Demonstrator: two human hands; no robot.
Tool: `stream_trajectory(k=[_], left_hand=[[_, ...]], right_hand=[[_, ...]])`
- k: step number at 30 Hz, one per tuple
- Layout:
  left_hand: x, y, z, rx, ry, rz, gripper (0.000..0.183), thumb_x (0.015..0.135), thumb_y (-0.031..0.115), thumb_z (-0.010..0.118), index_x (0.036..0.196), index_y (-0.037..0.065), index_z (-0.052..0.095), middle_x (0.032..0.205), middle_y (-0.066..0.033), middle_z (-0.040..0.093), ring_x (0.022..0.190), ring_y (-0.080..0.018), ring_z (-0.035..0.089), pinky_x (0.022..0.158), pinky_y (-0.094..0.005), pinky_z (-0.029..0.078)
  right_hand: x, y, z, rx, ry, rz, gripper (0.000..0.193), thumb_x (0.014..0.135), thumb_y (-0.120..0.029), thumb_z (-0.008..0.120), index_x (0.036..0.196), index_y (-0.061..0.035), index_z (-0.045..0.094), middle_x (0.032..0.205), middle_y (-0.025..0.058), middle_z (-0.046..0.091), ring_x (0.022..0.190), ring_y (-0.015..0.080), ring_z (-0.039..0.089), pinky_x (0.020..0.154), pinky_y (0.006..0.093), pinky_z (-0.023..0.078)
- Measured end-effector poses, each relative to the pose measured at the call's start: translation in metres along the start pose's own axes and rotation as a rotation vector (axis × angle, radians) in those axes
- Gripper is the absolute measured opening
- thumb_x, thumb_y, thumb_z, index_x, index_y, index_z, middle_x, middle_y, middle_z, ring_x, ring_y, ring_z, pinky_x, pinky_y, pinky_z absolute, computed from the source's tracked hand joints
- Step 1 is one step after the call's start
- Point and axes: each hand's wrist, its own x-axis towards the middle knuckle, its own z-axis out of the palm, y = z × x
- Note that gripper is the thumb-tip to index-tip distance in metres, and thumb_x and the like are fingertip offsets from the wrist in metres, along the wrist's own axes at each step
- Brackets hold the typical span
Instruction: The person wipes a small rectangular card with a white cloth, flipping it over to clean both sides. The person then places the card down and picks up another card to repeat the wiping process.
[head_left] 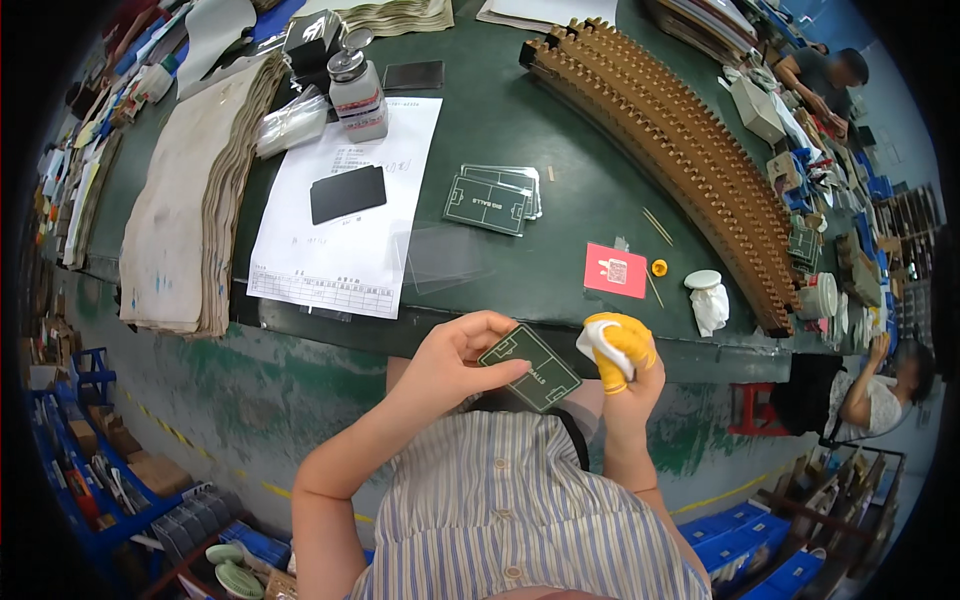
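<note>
My left hand [455, 355] grips a dark green card [535, 370] with white sports-pitch lines, thumb on its face, just in front of the table edge. To its right, my right hand [635, 375] has yellow coverings on its fingers and is closed on a white cloth [608, 340]. The cloth is apart from the card. On the table, a small stack of similar green cards [485, 200] lies ahead of my hands. A red card [615, 270] lies nearer the right hand, beside a small yellow cap-like piece [659, 268].
A long brown slotted rack [660, 110] curves along the right. A white cloth-wrapped bundle [708, 305] sits near the front edge. To the left are a printed sheet [320, 250], a black card [348, 194], a pump bottle [357, 95] and a paper stack [190, 200]. Two people work at far right.
</note>
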Motion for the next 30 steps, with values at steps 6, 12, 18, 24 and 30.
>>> stream_trajectory(k=[6, 12, 18, 24, 30], left_hand=[[-0.001, -0.001, 0.001, 0.006, 0.011, 0.005, 0.028, 0.080, -0.001, 0.068, 0.106, -0.002, 0.056, 0.095, -0.0044, 0.064, 0.085, -0.0076, 0.061, 0.074, -0.0219, 0.050], [-0.004, 0.005, 0.004, -0.036, 0.003, 0.043, 0.034, 0.080, -0.003, 0.067, 0.111, -0.001, 0.053, 0.097, -0.0055, 0.063, 0.089, -0.0091, 0.061, 0.077, -0.0227, 0.051], [-0.008, 0.013, 0.007, -0.008, -0.010, 0.008, 0.052, 0.080, -0.005, 0.066, 0.125, 0.002, 0.043, 0.092, -0.0057, 0.064, 0.081, -0.0077, 0.062, 0.071, -0.0202, 0.052], [-0.011, 0.009, 0.004, 0.053, -0.064, -0.019, 0.063, 0.079, -0.003, 0.066, 0.133, 0.006, 0.035, 0.091, -0.0050, 0.063, 0.081, -0.0073, 0.062, 0.067, -0.0182, 0.049], [-0.006, 0.009, 0.009, 0.003, 0.021, -0.015, 0.054, 0.079, -0.002, 0.066, 0.126, 0.004, 0.040, 0.091, -0.0048, 0.064, 0.083, -0.0094, 0.063, 0.069, -0.0218, 0.051]], right_hand=[[0.007, -0.024, 0.003, -0.448, -0.122, -0.283, 0.031, 0.064, -0.010, 0.075, 0.095, -0.0121, 0.072, 0.103, 0.0055, 0.063, 0.087, 0.0235, 0.053, 0.074, 0.0322, 0.044], [0.005, -0.025, 0.004, -0.710, -0.194, -0.475, 0.036, 0.059, -0.008, 0.076, 0.095, -0.0136, 0.072, 0.103, 0.0035, 0.063, 0.089, 0.0233, 0.050, 0.074, 0.0320, 0.042], [0.003, -0.022, 0.006, -0.725, -0.191, -0.508, 0.039, 0.056, -0.009, 0.076, 0.095, -0.0144, 0.072, 0.105, 0.0030, 0.061, 0.090, 0.0233, 0.049, 0.075, 0.0324, 0.041], [0.010, -0.015, 0.007, -0.748, -0.197, -0.505, 0.045, 0.053, -0.012, 0.076, 0.098, -0.0138, 0.071, 0.106, 0.0029, 0.060, 0.089, 0.0240, 0.049, 0.076, 0.0342, 0.041], [0.020, -0.012, 0.007, -0.464, -0.117, -0.244, 0.040, 0.071, -0.004, 0.069, 0.110, -0.0069, 0.064, 0.113, 0.0108, 0.054, 0.096, 0.0264, 0.051, 0.084, 0.0336, 0.041]])
